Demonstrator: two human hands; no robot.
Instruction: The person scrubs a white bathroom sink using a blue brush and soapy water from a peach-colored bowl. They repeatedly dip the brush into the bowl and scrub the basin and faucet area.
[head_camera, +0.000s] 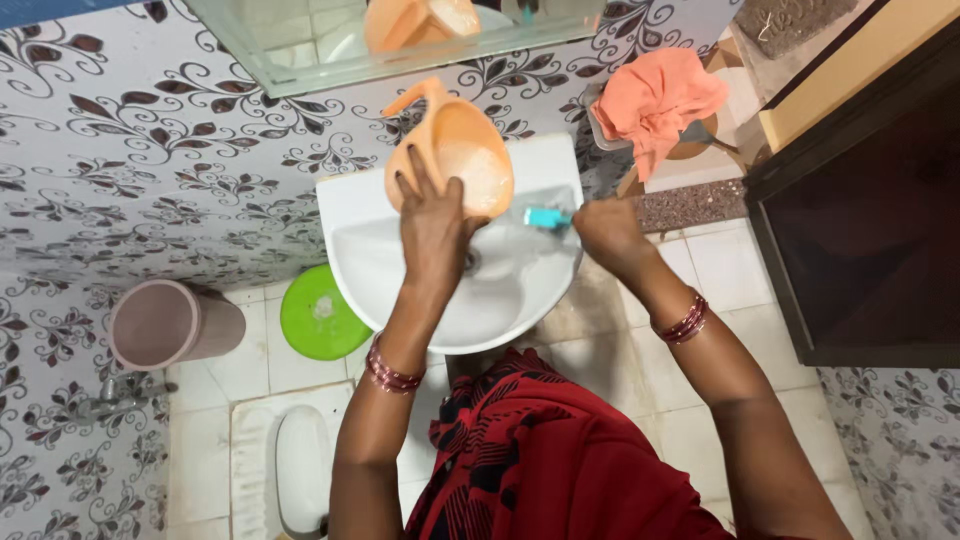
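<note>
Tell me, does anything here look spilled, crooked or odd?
Nothing looks spilled or broken. The left hand holds an orange mug tilted over the white sink, and the right hand holds a blue brush at the rim. An orange cloth lies crumpled beside the sink.

Basin (370, 200): glossy white ceramic, smooth. Mug (460, 150): orange plastic with a dull sheen; the green lid (315, 315) and the pink bin (165, 325) on the floor look like smooth plastic too. Orange cloth (655, 100) at far right: soft, matt, crumpled; wall tiles (130, 150): glossy, patterned.
</note>
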